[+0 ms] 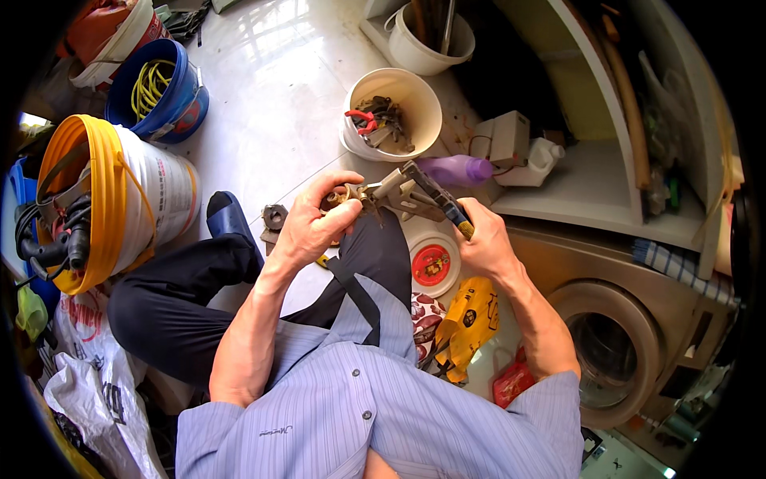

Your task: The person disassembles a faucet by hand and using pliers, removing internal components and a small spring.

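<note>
My left hand point(317, 217) is closed around a brownish metal fitting point(339, 196), gripped between thumb and fingers above my right knee. My right hand point(488, 241) is wrapped round the black-and-yellow handle of a dark metal hand tool point(435, 191). The tool slants up and left, its far end close to the fitting; its exact kind is unclear. Between the hands lies a greyish metal piece point(419, 209), partly behind the tool. I cannot tell whether these metal parts are joined. A dark round metal part point(275, 215) rests on the floor beside my left wrist.
Ahead stands a white bucket point(431, 100) with red-handled pliers point(363, 121) and loose metal bits. A purple bottle point(463, 170) lies near the shelf point(574, 191). A washing machine point(550, 255) is at right. A yellow-rimmed bucket point(163, 188) and blue bucket point(187, 100) stand left.
</note>
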`<state>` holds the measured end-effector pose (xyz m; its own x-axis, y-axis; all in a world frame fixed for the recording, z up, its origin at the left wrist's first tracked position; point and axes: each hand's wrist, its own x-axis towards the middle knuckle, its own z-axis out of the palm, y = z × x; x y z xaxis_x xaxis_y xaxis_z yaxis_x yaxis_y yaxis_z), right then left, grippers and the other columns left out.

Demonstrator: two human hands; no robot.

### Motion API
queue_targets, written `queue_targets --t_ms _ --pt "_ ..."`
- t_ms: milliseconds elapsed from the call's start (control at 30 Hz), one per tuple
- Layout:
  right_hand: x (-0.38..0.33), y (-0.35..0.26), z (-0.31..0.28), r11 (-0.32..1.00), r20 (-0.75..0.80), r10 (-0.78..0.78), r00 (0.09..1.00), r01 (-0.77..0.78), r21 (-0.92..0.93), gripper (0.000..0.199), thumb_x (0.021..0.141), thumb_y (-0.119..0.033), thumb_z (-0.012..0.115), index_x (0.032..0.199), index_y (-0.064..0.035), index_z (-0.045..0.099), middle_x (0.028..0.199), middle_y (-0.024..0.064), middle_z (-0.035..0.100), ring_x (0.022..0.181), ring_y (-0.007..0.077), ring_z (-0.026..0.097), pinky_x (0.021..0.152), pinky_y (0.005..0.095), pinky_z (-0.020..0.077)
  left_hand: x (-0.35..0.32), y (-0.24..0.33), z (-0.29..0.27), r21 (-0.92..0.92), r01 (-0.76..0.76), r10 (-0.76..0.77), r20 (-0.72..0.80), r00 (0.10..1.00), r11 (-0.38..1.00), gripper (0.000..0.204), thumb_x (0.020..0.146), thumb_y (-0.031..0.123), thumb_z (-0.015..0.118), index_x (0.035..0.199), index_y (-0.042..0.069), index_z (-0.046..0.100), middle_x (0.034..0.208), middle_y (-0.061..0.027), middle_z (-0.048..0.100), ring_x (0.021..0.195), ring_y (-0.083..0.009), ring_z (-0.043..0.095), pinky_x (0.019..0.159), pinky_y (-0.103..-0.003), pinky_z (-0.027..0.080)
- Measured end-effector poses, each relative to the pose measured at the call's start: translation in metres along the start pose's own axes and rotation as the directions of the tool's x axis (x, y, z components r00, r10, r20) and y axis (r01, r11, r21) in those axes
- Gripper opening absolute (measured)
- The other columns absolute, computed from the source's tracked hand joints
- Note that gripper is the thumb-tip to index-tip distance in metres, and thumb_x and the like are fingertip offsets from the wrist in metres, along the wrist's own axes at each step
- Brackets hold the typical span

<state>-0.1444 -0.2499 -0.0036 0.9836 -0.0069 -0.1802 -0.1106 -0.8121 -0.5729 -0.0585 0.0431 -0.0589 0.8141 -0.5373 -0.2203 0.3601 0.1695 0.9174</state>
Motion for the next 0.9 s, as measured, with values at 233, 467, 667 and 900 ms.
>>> queue_targets --t_ms 233,467,667,900 --pt "0.001 0.007 0.005 0.994 -0.003 -0.108 0.994 0.108 0.010 0.038 0.076 0.006 0.062 0.113 -0.0006 0.060 0.103 0.0221 0.066 0.098 0.0445 0.065 0.083 0.0445 0.0541 0.008 0.000 -0.007 -0.301 0.228 -0.193 0.142 0.971 0.926 0.041 0.103 0.032 0.054 0.126 -0.001 0.059 0.079 -0.0105 0.064 0.051 -0.0108 0.054 0.041 -0.023 0.037" --pt "0.003 0.003 0.003 0.995 0.027 -0.100 0.995 0.100 0.011 0.035 0.077 0.005 0.061 0.112 -0.0012 0.060 0.101 0.0220 0.066 0.095 0.0449 0.065 0.082 0.0448 0.0539 0.019 -0.032 -0.018 -0.517 0.542 -0.232 0.546 0.805 0.663 0.051 0.104 0.045 0.053 0.128 0.000 0.059 0.100 -0.0129 0.072 0.048 -0.0137 0.057 0.040 -0.024 0.045" --pt "0.000 0.012 0.005 0.999 0.022 -0.030 0.999 0.031 -0.038 0.034 0.079 0.003 0.062 0.113 -0.0010 0.060 0.102 0.0231 0.067 0.095 0.0457 0.065 0.082 0.0461 0.0542 0.011 -0.050 -0.009 -0.228 0.082 -0.066 0.077 0.995 0.970 0.050 0.095 0.016 0.056 0.143 0.003 0.054 0.130 -0.0112 0.063 0.125 -0.0192 0.058 0.107 -0.032 0.046" --pt "-0.003 0.017 0.003 0.997 0.033 0.034 0.999 -0.032 -0.065 0.037 0.078 0.003 0.062 0.116 -0.0005 0.059 0.103 0.0245 0.068 0.096 0.0458 0.066 0.083 0.0473 0.0538 -0.003 -0.025 0.007 0.356 -0.074 0.001 0.202 0.979 0.932 0.061 0.082 0.015 0.074 0.140 0.003 0.058 0.137 -0.0078 0.061 0.122 -0.0172 0.058 0.106 -0.031 0.044"
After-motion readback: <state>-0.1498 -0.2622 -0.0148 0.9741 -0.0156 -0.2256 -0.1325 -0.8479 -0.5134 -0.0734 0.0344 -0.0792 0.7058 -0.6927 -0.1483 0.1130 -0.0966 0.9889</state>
